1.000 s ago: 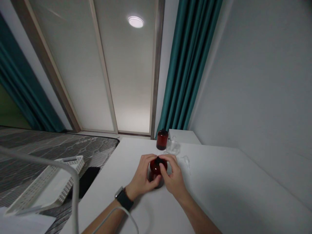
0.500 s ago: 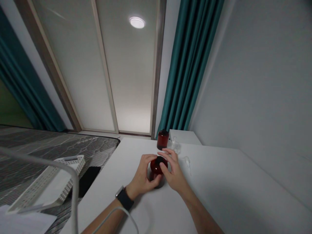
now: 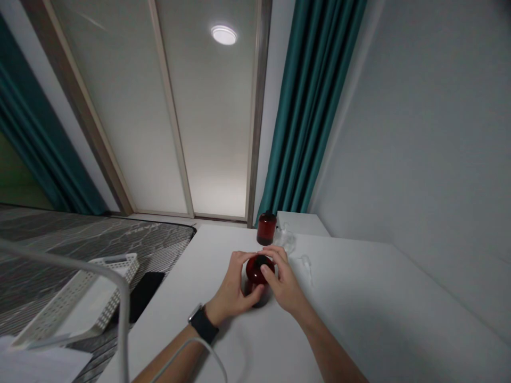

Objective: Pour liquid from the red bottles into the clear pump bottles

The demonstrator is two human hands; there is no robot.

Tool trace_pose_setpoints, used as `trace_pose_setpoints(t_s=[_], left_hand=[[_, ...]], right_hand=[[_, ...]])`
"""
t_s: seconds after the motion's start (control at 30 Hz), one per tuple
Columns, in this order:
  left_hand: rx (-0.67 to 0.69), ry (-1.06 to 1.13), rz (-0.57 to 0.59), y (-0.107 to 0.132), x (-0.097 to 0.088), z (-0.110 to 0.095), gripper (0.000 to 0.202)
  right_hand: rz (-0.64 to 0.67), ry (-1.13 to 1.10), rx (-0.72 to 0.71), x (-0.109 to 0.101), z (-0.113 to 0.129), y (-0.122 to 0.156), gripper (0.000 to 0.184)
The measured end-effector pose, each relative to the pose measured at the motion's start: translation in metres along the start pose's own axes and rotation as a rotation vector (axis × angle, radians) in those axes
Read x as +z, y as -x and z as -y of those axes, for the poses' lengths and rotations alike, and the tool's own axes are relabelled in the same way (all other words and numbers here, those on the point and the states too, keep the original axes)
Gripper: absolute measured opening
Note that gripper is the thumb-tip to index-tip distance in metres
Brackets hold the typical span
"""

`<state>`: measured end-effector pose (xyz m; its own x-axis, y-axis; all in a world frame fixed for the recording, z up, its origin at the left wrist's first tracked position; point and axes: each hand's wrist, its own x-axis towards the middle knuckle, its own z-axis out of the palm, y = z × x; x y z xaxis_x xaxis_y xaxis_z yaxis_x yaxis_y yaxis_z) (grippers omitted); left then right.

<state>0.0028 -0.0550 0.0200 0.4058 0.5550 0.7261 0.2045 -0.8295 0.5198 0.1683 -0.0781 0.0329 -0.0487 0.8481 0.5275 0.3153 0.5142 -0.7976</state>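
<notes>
Left hand (image 3: 232, 284) and right hand (image 3: 285, 282) curl closed around a round, glossy dark-red bottle (image 3: 255, 270), black top showing. Second dark-red bottle (image 3: 266, 229) stands upright beyond.

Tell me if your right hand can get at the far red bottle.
Probably yes: the right hand must first release the dark red bottle it holds with the left hand, but nothing appears between it and the far red bottle; clear plastic lies to one side.

A bottle (image 3: 259, 268) is standing on the table (image 3: 359, 319) between the left hand (image 3: 233, 284) and right hand (image 3: 285, 279), a second bottle (image 3: 266, 229) is standing behind it, and a basket (image 3: 75, 298) is resting left of the table on a mattress (image 3: 80, 234).
</notes>
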Motion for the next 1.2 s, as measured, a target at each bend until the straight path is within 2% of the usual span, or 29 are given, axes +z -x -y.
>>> trace_pose_setpoints(t_s=[0.1,0.5,0.73,0.87,1.2], left_hand=[[-0.013,0.011,0.004,-0.001,0.0,-0.001,0.06],[-0.004,0.016,0.007,-0.001,-0.002,-0.002,0.057],[-0.026,0.018,0.005,0.0,-0.001,0.001,0.061],[-0.025,0.017,0.007,0.001,-0.001,0.0,0.06],[-0.022,0.022,0.02,0.001,-0.001,0.0,0.059]], right_hand=[[0.034,-0.01,0.004,-0.003,0.0,-0.001,0.029],[-0.064,0.021,0.021,0.006,0.001,0.001,0.02],[0.009,0.015,0.006,0.002,0.0,0.003,0.029],[-0.04,0.038,0.021,0.006,0.0,0.004,0.023],[-0.089,0.059,0.055,0.011,0.001,0.006,0.025]])
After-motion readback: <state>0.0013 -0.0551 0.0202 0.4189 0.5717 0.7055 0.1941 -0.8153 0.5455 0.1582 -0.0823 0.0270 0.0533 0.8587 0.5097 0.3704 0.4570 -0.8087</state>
